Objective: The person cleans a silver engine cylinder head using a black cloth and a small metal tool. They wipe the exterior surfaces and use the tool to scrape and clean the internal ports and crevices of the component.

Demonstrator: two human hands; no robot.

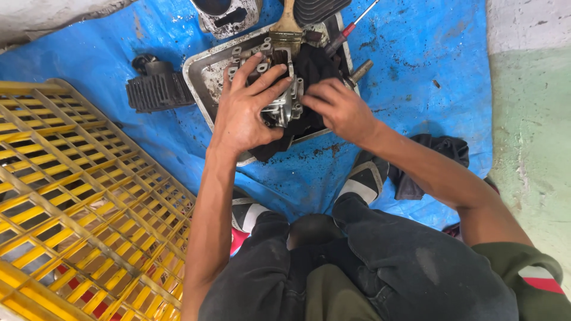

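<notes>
My left hand (244, 107) lies spread over a grey metal engine part (284, 106) and grips it from the left. My right hand (339, 108) presses a black cloth (312, 71) against the part's right side, fingers curled on the cloth. Both are held over a greasy metal tray (199, 71) on a blue tarp (416, 71). A paintbrush (288, 27) with a wooden handle rests at the tray's far edge.
A yellow plastic crate grid (77, 202) lies at the left. A black finned engine cylinder (157, 89) sits left of the tray, another metal part (226, 15) beyond it. A red-handled screwdriver (351, 27) and a dark rag (440, 148) lie at the right. My knees are below.
</notes>
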